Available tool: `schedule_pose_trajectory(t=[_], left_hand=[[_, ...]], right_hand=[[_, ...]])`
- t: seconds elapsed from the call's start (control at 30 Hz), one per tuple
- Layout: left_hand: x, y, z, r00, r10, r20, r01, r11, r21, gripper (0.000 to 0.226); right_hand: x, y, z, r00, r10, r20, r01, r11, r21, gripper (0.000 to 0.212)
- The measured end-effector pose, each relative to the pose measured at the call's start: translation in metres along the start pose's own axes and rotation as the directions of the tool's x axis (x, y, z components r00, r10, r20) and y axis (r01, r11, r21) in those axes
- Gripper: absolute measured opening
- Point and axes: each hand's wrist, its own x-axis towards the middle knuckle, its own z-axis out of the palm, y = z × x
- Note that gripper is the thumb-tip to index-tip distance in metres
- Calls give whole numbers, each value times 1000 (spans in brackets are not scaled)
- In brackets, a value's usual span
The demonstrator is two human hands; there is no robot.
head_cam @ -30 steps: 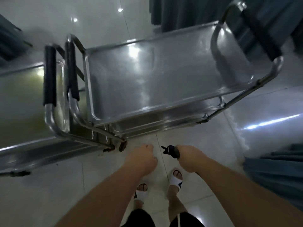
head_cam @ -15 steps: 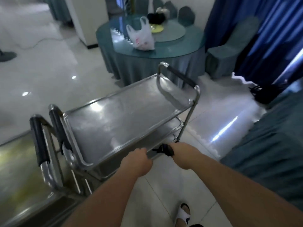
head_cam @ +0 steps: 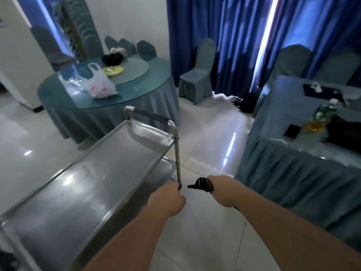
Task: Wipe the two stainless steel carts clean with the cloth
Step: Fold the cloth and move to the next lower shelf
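View has swung up and right since half a second ago: the second cart that sat at lower left is out of sight, and only one stainless steel cart point(head_cam: 82, 192) shows, running from the lower left corner up toward the round table point(head_cam: 109, 106). Both fists sit where they did relative to the cart.

Left hand point(head_cam: 167, 199) is curled into a fist at the cart's near right edge, just beside the foot of the upright post point(head_cam: 177, 159); knuckles look to touch the rim, but can't tell whether the fingers actually wrap anything. Right hand point(head_cam: 224, 190) is a closed fist gripping a small dark object point(head_cam: 201, 185) that sticks out to the left, over the floor and clear of the cart. Can't tell if that is the cloth; it looks stiff and black.

Cart top shelf is bare metal with glare streaks. Padded handle point(head_cam: 151, 115) at the far end.

Round table carries a white plastic bag point(head_cam: 100, 84) near its front edge and a yellow plate point(head_cam: 113, 70) toward the centre. A second draped table point(head_cam: 304, 153) on the right holds a green-labelled bottle point(head_cam: 322, 114) and a phone point(head_cam: 292, 131) near its left edge. Blue curtains point(head_cam: 234, 36) behind.
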Motion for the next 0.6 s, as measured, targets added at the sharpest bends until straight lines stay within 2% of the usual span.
schedule_pose_trajectory(t=[0.27, 0.47, 0.6], left_hand=[[76, 163, 0, 989, 147, 14, -147, 984, 99, 60], [127, 284, -2, 965, 260, 38, -263, 957, 122, 61], [157, 322, -2, 957, 277, 92, -290, 934, 211, 60]], right_hand=[[-4, 159, -40, 982, 188, -32, -184, 978, 95, 10], [0, 264, -71, 963, 266, -47, -261, 960, 99, 33], [20, 307, -88, 961, 277, 17, -278, 957, 86, 41]])
